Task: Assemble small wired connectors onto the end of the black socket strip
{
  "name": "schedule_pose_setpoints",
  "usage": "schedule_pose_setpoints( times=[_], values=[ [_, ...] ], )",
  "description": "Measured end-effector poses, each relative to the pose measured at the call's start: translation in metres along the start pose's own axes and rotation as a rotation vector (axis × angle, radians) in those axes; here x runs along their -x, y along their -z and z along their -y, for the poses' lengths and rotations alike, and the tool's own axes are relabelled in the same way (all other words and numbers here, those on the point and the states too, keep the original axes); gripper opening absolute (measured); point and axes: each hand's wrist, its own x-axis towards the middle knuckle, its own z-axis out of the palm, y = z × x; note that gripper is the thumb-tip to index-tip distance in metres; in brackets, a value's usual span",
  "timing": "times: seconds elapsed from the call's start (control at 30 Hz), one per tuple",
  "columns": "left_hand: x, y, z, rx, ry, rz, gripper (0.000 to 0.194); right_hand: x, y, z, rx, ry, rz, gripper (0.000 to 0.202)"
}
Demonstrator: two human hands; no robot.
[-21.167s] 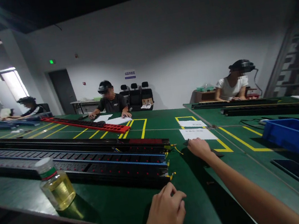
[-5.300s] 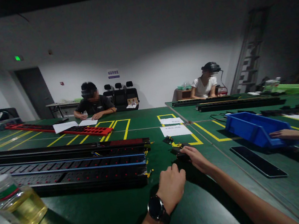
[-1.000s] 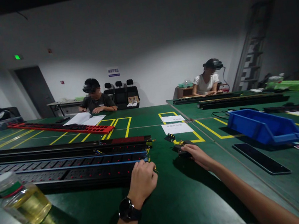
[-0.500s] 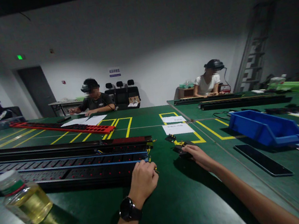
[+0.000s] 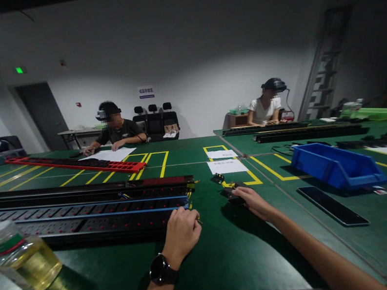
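A long black strip (image 5: 129, 225) with red dots along it, like a power strip, lies on the green table. My left hand (image 5: 181, 231), wearing a black watch (image 5: 159, 269), is closed at its right end. Yellow bits show by those fingers, but what they grip is hidden. Right of there, just above the table, my right hand (image 5: 252, 199) pinches a small black block (image 5: 232, 195). Yellow wires (image 5: 229, 185) run beside the block, near a small black piece (image 5: 218, 178) with yellow marks.
A bottle of yellow liquid (image 5: 30, 264) stands at near left. A blue bin (image 5: 336, 168) and a dark phone-like slab (image 5: 332, 206) are on the right. Papers (image 5: 227, 166) and a red frame (image 5: 128, 166) lie farther back. Several people sit around the table.
The whole view has shifted slightly, with most things a little farther left. Both hands keep nearly the same places and grips. The person across at left has moved a hand over the paper.
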Motion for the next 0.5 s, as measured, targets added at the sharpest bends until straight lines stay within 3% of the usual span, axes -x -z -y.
schedule_pose_setpoints(
  times=[0.27, 0.5],
  values=[
    [-0.0006, 0.0063, -0.0085, -0.09, 0.017, 0.002, 0.02, 0.001, -0.0005, 0.005, -0.212, -0.048, -0.091, 0.031],
    [0.0016, 0.0094, -0.0088, -0.164, 0.102, -0.032, 0.018, 0.0015, -0.0001, 0.0065, -0.212, -0.062, -0.081, 0.024]
  ],
)
